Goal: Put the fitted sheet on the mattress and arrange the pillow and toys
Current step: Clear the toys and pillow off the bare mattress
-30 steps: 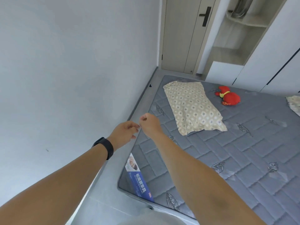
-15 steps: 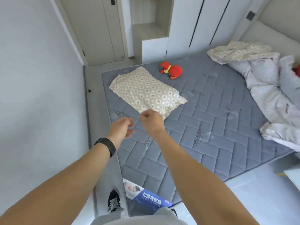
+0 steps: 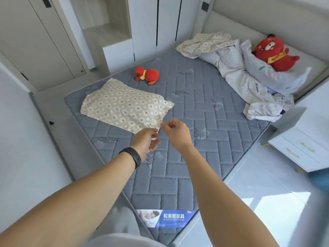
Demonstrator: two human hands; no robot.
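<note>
The bare grey quilted mattress [image 3: 204,122] fills the middle of the view. On its far left lies a cream pillow [image 3: 124,106] with a diamond pattern, and a small red plush toy [image 3: 146,75] sits just beyond it. A crumpled cream patterned sheet [image 3: 203,43] lies at the far end. A big red plush toy [image 3: 272,52] rests on pale blue bedding [image 3: 270,75] at the right. My left hand [image 3: 146,141] hovers at the pillow's near corner with relaxed fingers. My right hand [image 3: 175,131] hangs beside it, fingers loosely curled, holding nothing.
A pale lilac duvet [image 3: 238,73] is bunched along the mattress's right side. White wardrobe doors [image 3: 156,24] and an open shelf stand behind the bed. A white bedside cabinet [image 3: 302,139] stands at the right. A grey ledge [image 3: 53,125] runs along the left wall.
The view has swung right, from the wall to the whole bed. My hands, first touching fingertip to fingertip, have drifted apart and my left fingers have loosened.
</note>
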